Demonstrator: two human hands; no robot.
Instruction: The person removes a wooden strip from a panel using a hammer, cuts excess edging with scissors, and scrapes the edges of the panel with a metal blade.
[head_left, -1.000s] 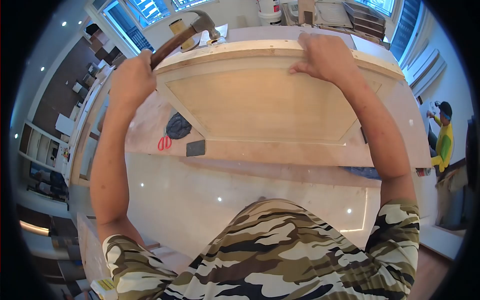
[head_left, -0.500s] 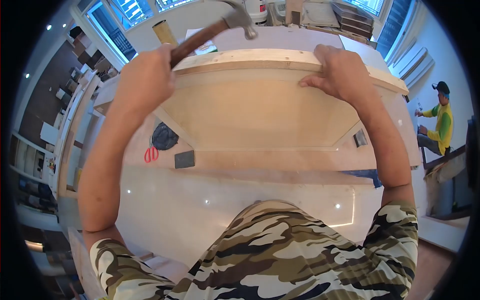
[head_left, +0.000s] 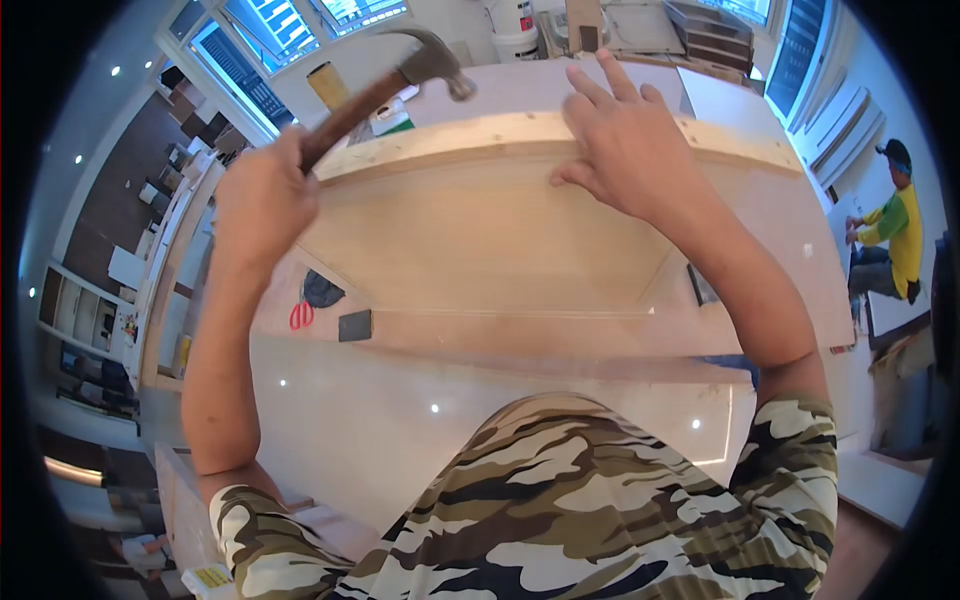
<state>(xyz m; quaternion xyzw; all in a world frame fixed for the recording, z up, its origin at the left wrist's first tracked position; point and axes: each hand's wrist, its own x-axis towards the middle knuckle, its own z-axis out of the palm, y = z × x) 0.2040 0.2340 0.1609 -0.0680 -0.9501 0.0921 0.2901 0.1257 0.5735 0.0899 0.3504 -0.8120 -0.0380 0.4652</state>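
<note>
The left hand (head_left: 262,200) is clamped on the wooden handle of a hammer (head_left: 385,85), its grip wrapped tight around the lower end. The hammer's long axis runs from the fist up toward 2 o'clock, with the steel head at the far end, its face pointing down to the right and the claw up to the left. The head hangs in the air just above the far edge of a wooden frame (head_left: 480,135), not touching it.

The right hand (head_left: 625,150) lies flat on the frame's top rail at about 1 o'clock from the hammer fist, fingers spread apart and pointing away, holding nothing. The frame stands tilted on the desk (head_left: 560,335), its long axis running left to right.

At 7 o'clock from the frame, red scissors (head_left: 301,316) lie on the desk beside a dark block (head_left: 354,325). At 3 o'clock, well apart, a person (head_left: 890,240) in yellow and green crouches
</note>
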